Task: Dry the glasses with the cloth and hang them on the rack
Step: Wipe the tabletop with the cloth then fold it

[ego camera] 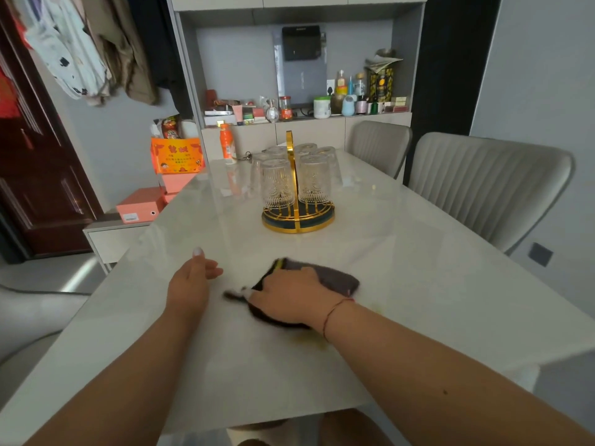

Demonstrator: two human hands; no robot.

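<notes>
While your right hand point(286, 292) lies flat on the dark cloth point(331, 276) at the near middle of the bench point(418, 252), its fingers cover the cloth's left part; whether they grip it or only press it you cannot tell, since the cloth is blurred. Your left hand point(190, 278) hovers just left of it, thumb up, fingers loosely curled and holding nothing. The glasses point(277, 183) hang upside down on the gold rack point(297, 217), which stands farther along the bench, well apart from both hands. Glasses behind the front pair overlap, so their count is unclear. Nothing lies between the hands and the rack. At the far left edge of the bench stands an orange bottle point(227, 144), with keys point(246, 156) beside it. Two grey chairs point(489, 185) sit along the right side. Orange boxes point(177, 156) are stacked left of the bench. The shelf point(306, 119) beyond is crowded with small jars, labels unreadable.
</notes>
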